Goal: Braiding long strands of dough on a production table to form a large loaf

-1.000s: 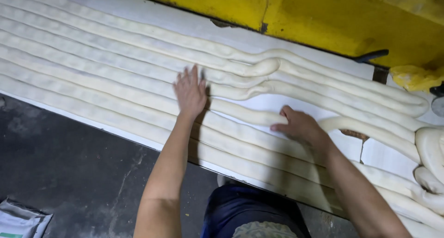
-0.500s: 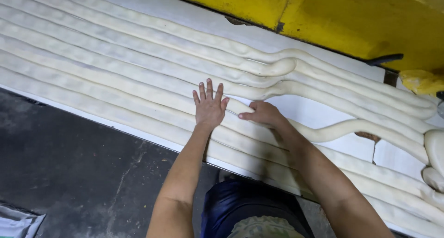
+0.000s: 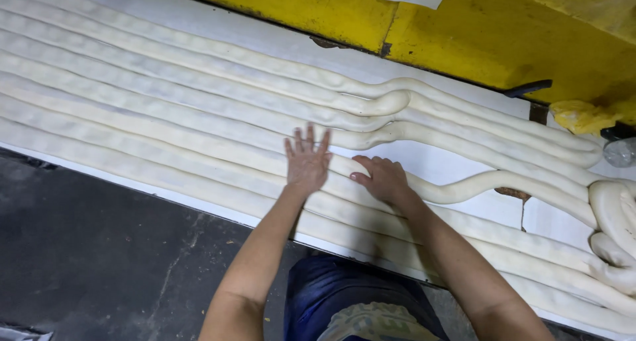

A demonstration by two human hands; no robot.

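Observation:
Several long pale dough ropes (image 3: 165, 109) lie side by side along a white board (image 3: 464, 165). My left hand (image 3: 307, 159) lies flat, fingers spread, pressing on one rope near the board's middle. Right beside it, my right hand (image 3: 381, 177) rests palm down with curled fingers on the same rope (image 3: 464, 190), which curves off to the right in a wave. Neither hand grips anything.
A yellow metal wall (image 3: 503, 36) runs along the board's far side. Coiled dough ends (image 3: 613, 222) pile up at the right edge, near a yellow rag (image 3: 583, 116). Dark floor (image 3: 99, 261) lies below the board's near edge.
My right hand has slid left along the rope until it sits next to my left hand. The left hand has stayed flat on the dough, shifting slightly.

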